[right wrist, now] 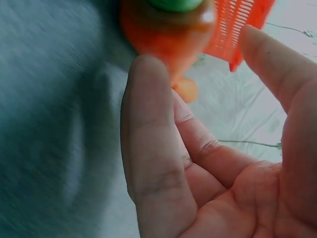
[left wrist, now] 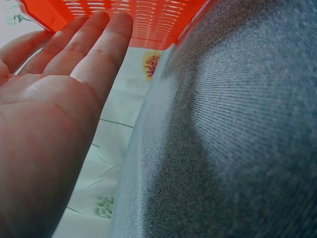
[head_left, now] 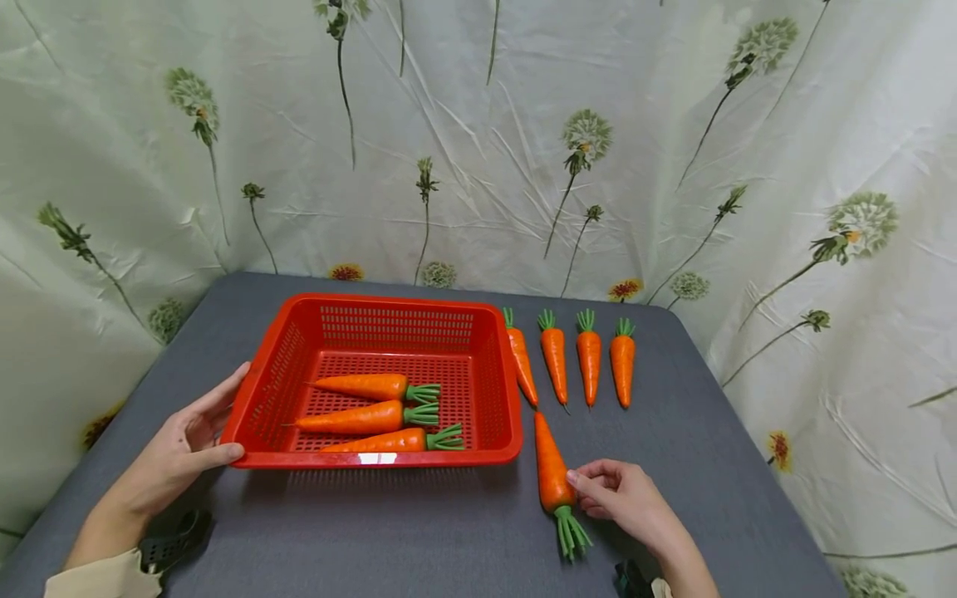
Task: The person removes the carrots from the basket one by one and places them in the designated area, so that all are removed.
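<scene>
A red plastic basket (head_left: 371, 458) with slotted walls stands on the table, and three carrots with green tops lie in it, among them a middle carrot (head_left: 351, 419). My left hand (head_left: 183, 440) is at its left front corner, thumb against the rim and fairly straight fingers (left wrist: 106, 54) touching the outer wall. Right of the basket lies another carrot (head_left: 552, 465), green top toward me. My right hand (head_left: 620, 498) is beside it, one fingertip touching its side. In the right wrist view, thumb and fingers stand apart near the carrot.
Several carrots, including one in the row (head_left: 590, 365), lie side by side behind the right hand, tops pointing away. The leftmost is partly hidden by the basket. A grey cloth covers the table (head_left: 374, 540). A flower-printed curtain (head_left: 478, 216) hangs behind and at the sides.
</scene>
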Motion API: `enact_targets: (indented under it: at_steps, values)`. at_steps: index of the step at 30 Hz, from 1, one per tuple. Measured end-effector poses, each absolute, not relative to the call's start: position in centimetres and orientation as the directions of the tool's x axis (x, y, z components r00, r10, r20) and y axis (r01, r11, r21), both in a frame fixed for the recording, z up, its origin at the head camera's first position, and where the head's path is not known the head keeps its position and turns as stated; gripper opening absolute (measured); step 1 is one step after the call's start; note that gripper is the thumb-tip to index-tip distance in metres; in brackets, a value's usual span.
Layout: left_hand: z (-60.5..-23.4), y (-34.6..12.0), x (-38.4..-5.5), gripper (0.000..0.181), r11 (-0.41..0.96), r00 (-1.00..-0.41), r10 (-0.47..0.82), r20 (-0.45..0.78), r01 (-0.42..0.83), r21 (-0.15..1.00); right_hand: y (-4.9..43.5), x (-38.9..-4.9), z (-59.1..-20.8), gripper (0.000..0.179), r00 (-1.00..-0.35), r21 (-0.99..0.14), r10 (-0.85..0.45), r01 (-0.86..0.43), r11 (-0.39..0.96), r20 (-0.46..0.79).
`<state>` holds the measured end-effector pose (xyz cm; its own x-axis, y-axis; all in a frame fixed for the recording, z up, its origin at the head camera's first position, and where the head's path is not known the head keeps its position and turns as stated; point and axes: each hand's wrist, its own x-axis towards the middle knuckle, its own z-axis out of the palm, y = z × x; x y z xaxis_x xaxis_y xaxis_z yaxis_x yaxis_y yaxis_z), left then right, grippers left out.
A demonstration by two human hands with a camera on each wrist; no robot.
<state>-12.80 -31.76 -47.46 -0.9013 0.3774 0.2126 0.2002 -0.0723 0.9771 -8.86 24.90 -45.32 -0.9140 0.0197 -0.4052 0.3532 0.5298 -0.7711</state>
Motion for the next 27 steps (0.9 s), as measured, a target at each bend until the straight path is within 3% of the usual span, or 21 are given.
enact_targets:
  at_steps: [8,14,27]
  values:
    - [-47.6,-31.9,-12.8,0.088,-0.079,-0.897,0.381,0.223,0.209,0.975,25.3,-10.3,-42.5,0.041,-0.950,-0.786,-0.002,0.256,0.562,-0.311]
    - [-47.6,-31.7,-12.8,0.090,-0.069,-0.904,0.360,0.231,0.221,0.973,24.9,-12.1,-40.0,0.040,-0.970,-0.777,-0.097,0.116,0.619,-0.222]
    - [-47.8,-31.9,-13.0,0.091,-0.116,-0.888,0.394,0.237,0.208,0.971,21.4,-16.9,-35.9,0.029,-0.952,-0.719,-0.276,-0.102,0.687,-0.129]
